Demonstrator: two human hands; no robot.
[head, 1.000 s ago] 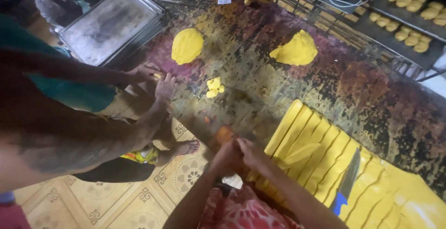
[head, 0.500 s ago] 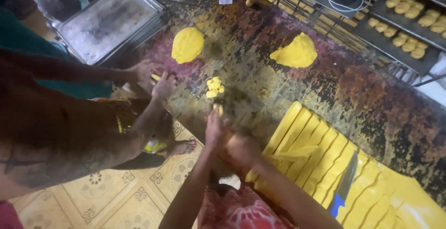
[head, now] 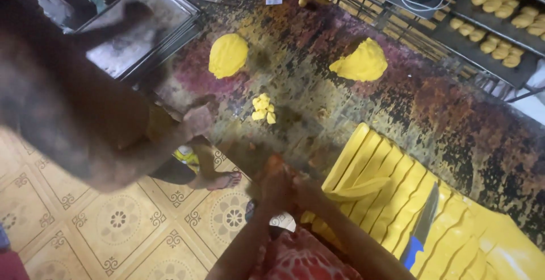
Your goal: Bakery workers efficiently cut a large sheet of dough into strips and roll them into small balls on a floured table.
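Both of the person's hands meet at the near edge of the worn, stained surface point(head: 454, 126), pressed together so that the left hand point(head: 275, 186) and the right hand point(head: 304, 192) overlap. They are cupped tightly around each other; whether a piece of dough sits between the palms cannot be told, since nothing yellow shows through the fingers.

Just right of the hands, almost touching the right wrist, lies a big slab of yellow dough point(head: 397, 200) scored into long parallel strips, running off toward the near right corner. One strip is curled over at its left end, close to the right hand. A knife point(head: 421, 226) with a dark blade and a blue handle rests on the slab, its handle toward the near side.

Farther in from the hands, a small heap of cut dough pieces point(head: 263, 108) sits well apart from them. Beyond it lie two larger lumps: a rounded dough ball point(head: 228, 54) to the far left and a pointed dough mound point(head: 361, 62) to the far right.

On the left, another person's arm point(head: 85, 126) reaches over the surface, its hand point(head: 196, 122) near the edge. A stack of metal trays point(head: 136, 33) sits at the far left, and a rack tray of small dough rolls point(head: 499, 13) at the far right.
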